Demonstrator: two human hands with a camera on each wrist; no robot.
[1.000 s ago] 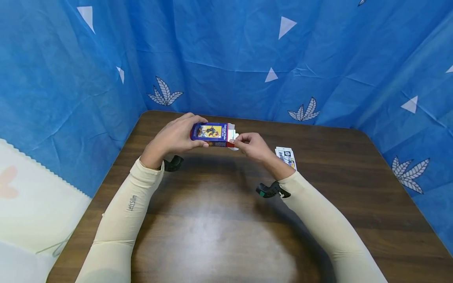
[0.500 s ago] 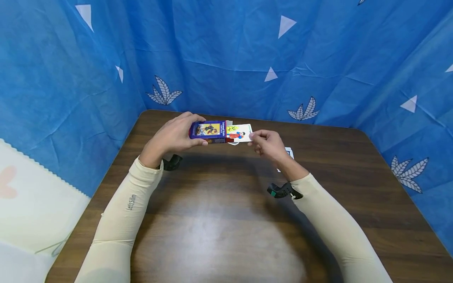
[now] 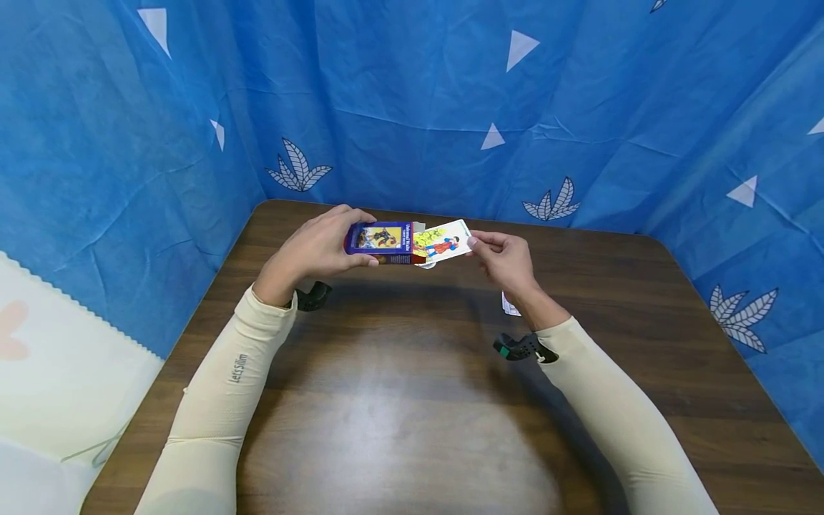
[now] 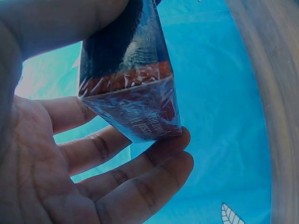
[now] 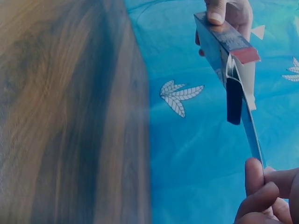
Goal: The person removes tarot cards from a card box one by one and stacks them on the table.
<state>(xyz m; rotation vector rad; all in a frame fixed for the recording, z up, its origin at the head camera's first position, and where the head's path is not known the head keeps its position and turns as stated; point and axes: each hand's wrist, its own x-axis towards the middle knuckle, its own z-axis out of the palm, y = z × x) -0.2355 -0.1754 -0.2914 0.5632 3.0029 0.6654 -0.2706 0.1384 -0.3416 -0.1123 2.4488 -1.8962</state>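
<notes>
My left hand (image 3: 322, 243) grips a blue and purple tarot card box (image 3: 381, 238), thumb on the near side and fingers on the far side. The box is held sideways above the table, its open end with loose flaps facing right. In the left wrist view the closed end of the box (image 4: 135, 112) looks wrapped in shiny film. My right hand (image 3: 508, 261) pinches the outer end of a tarot card (image 3: 444, 242), whose other end is at the box's mouth. The right wrist view shows the card (image 5: 252, 135) edge-on between my thumb and fingers.
A small pile of cards (image 3: 510, 305) lies on the brown wooden table (image 3: 386, 400), partly hidden by my right wrist. A blue patterned curtain (image 3: 412, 107) hangs behind the table and along its sides.
My right hand has moved right from the box's mouth, drawing a card into view and tilting its outer end upward. The left hand and box have hardly moved.
</notes>
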